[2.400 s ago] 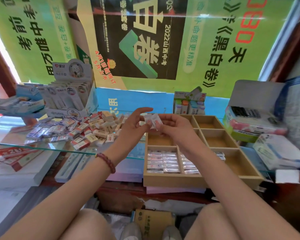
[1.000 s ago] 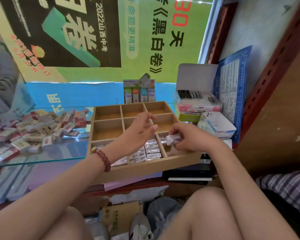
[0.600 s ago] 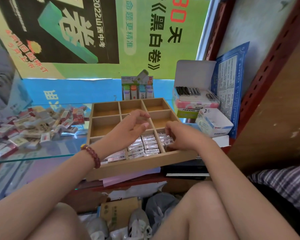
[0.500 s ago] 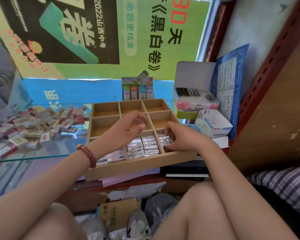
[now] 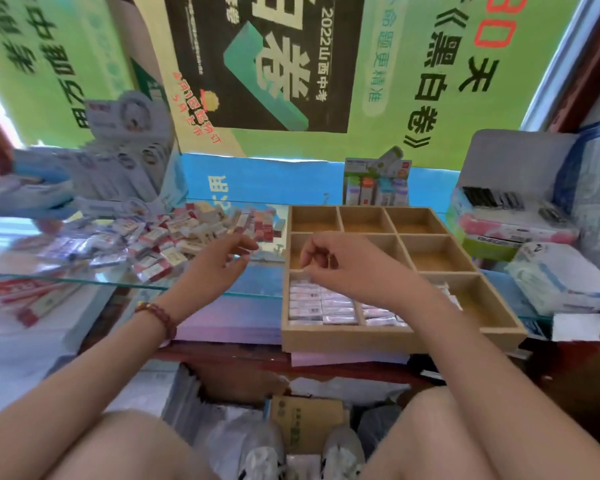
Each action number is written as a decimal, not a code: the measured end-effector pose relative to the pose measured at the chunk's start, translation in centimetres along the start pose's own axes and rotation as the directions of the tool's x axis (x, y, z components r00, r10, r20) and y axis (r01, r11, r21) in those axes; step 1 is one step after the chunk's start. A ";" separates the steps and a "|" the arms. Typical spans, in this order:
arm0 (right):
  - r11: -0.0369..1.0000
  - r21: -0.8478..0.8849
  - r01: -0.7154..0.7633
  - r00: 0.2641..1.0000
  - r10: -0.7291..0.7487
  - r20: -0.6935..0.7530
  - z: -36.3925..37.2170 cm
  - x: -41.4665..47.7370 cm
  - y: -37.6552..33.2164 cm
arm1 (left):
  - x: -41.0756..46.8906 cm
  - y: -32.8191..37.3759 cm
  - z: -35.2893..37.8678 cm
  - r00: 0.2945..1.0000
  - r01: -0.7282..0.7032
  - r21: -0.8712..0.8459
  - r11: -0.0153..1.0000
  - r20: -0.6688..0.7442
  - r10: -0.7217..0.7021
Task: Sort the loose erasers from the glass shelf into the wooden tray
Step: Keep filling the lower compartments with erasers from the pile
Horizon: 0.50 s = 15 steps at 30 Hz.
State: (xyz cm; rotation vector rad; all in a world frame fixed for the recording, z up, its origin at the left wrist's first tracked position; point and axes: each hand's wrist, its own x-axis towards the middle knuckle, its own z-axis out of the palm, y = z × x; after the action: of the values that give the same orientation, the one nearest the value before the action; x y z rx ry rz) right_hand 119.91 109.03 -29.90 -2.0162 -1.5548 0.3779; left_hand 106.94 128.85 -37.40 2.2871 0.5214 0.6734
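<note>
Placement appears to be the step in hand. The person's right hand hovers over the near-left compartment of the square nine-compartment wooden tray, fingers pinched; a small pale wrapped eraser seems to sit at the fingertips against the compartment's far edge, though blur prevents certainty. The left hand, fingers loosely spread and holding nothing, reaches toward the heap of loose red-and-white and clear-wrapped erasers lying on the glass shelf left of the tray.

Tray contents: the near-left compartment holds neat rows of wrapped erasers, nearly full; the near-middle compartment holds a few more, partly hidden by the forearm; the near-right one shows bare floor where visible. All six farther compartments hold nothing.

Judgement: the task is at an early stage, the heap being large. The next move calls for seating the eraser flush with its row, then picking one piece cleanly from the pile.
</note>
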 end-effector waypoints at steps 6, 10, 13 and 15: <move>0.992 -0.124 0.007 1.000 -0.006 0.012 4.2 5.5 -2.3 | -0.1 -3.5 -1.5 0.993 0.041 0.378 0.925 -0.119 0.004; 0.980 -0.171 -0.101 0.994 0.091 -0.067 5.5 7.8 -2.2 | 1.6 -4.8 -0.8 0.991 0.016 0.523 0.852 -0.123 0.056; 0.970 -0.162 -0.183 0.979 0.164 -0.124 5.9 8.8 -1.9 | 2.4 -5.0 0.7 0.996 0.058 0.631 0.774 -0.086 -0.005; 0.960 -0.191 -0.203 0.973 0.176 -0.150 6.0 9.4 -1.8 | 2.9 -5.2 1.6 0.997 0.039 0.686 0.726 -0.079 0.022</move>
State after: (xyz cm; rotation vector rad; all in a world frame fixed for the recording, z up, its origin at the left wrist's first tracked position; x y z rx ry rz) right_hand 117.98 119.77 -32.58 -2.3084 -1.3711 0.1562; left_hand 109.30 133.11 -41.17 2.9557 0.9516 0.6363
